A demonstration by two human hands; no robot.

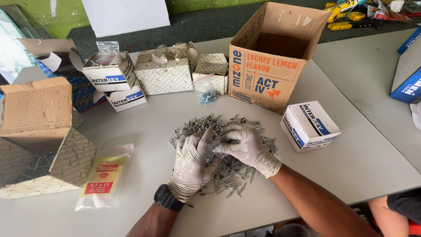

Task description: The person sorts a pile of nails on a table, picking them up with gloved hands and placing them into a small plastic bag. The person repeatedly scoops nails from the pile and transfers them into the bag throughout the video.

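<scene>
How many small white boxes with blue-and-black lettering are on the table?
3. Two sit stacked at the back left, the upper white box open above the lower white box; a closed white box sits right of the rivet pile. Others may be hidden.

Boxes (210, 72) behind, bare table (351, 158) rightward

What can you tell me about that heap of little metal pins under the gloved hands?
The heap of small silver-grey metal pins lies loose on the pale grey table, spread in a rough, untidy mound with strays at its edges. Each pin looks like a thin shaft with a thicker head end. The left hand and right hand, both in whitish gloves, rest on top, covering its middle. No box touches it.
</scene>
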